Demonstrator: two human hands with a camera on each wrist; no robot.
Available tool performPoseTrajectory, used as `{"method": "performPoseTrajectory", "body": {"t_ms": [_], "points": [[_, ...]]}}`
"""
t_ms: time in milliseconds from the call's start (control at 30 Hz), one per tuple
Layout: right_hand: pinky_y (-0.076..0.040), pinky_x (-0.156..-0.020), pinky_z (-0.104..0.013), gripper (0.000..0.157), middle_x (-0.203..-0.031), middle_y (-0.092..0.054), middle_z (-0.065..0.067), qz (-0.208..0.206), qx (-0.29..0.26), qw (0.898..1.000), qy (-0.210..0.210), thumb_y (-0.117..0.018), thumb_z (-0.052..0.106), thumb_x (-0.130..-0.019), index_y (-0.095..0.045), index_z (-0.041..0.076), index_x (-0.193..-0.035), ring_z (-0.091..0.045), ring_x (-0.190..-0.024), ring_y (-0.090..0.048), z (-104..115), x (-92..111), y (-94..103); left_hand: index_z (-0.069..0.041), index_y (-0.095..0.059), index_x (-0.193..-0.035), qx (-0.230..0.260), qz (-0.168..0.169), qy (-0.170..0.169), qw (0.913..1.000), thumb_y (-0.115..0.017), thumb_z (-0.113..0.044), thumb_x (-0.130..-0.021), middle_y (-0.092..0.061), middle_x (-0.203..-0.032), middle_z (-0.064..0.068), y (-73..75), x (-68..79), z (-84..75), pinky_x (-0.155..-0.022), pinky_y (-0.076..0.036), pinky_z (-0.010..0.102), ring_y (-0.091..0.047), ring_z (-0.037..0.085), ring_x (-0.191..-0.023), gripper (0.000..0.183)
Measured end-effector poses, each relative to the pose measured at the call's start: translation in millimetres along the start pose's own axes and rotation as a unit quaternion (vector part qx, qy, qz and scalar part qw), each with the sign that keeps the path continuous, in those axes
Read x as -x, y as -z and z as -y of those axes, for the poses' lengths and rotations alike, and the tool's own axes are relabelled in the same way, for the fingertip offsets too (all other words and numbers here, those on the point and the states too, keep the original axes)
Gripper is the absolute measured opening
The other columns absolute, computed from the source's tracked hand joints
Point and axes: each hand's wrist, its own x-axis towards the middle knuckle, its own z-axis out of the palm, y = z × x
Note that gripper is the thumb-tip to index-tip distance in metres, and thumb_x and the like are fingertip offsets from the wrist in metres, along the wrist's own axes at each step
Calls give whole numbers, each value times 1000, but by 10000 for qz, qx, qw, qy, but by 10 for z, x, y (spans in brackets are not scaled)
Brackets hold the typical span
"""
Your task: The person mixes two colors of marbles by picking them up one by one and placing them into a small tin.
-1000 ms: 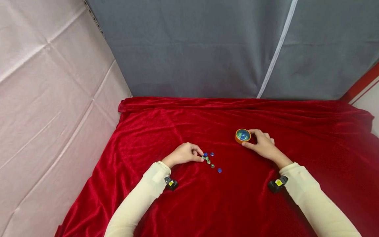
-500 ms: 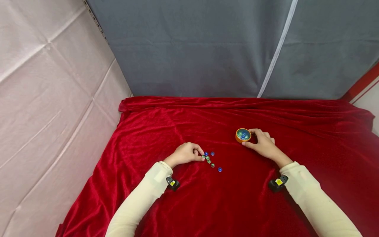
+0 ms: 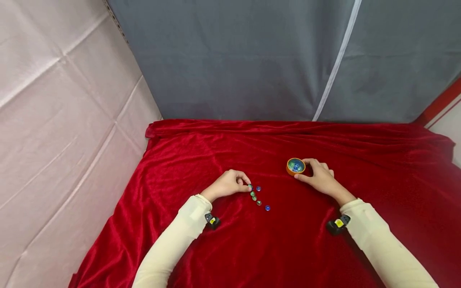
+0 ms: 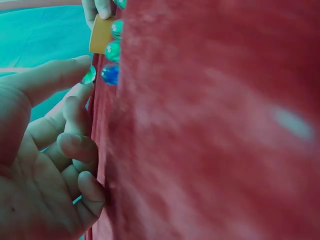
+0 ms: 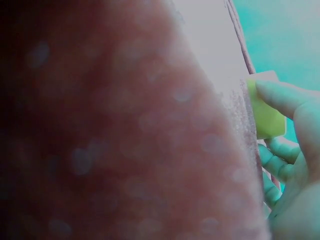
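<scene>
My left hand (image 3: 230, 183) pinches a green glass marble (image 4: 88, 75) between thumb and index finger, apart from the cloth in the left wrist view. Close by its fingertips lies a blue marble (image 4: 110, 74), mostly covered in the head view. Several green and blue marbles trail off to the front right, among them a green one (image 3: 259, 203) and a blue one (image 3: 267, 208). Farther right, my right hand (image 3: 320, 178) grips the side of a small round orange dish (image 3: 291, 173) with thumb and fingers. Blue and green marbles show inside the dish.
Wrinkled red velvet cloth (image 3: 288, 248) covers the table, bunched along its far edge. A grey curtain (image 3: 234, 64) hangs behind, and a pale fabric wall (image 3: 72, 140) stands to the left.
My left hand has lifted a green marble off the cloth, moving slightly up and right. The right hand keeps its grip on the orange dish in the same place.
</scene>
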Motion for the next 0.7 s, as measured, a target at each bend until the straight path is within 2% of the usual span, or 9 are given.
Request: {"method": "performPoseTrajectory", "body": {"t_ms": [200, 433, 700], "points": [[-25, -84, -53, 67, -136, -45, -26, 33, -20, 10000, -5, -68, 38, -88, -42, -1, -135, -43, -117, -36, -7, 11, -16, -12, -72, -93, -23, -65, -170, 9998, -76, -22, -82, -56, -63, -5, -8, -112, -171, -58, -38, 18, -46, 5, -57, 15], [-25, -85, -54, 66, -135, -46, -26, 7, -14, 10000, 26, -68, 37, -88, -42, -1, -136, -43, -117, -36, -25, 11, -14, -12, -72, -93, 175, -252, -361, 9989, -76, -22, -83, -53, -62, -5, -90, -272, -338, -57, -39, 18, -46, 6, -57, 15], [-25, -85, -54, 66, -135, -46, -26, 6, 6, 10000, 16, -68, 37, -88, -42, -1, -135, -43, -117, -36, -27, -3, -10, -12, -72, -95, 387, -460, -364, 9975, -74, -25, -85, -49, -61, -3, -175, -497, -496, -52, -37, 19, -43, 8, -55, 17]]}}
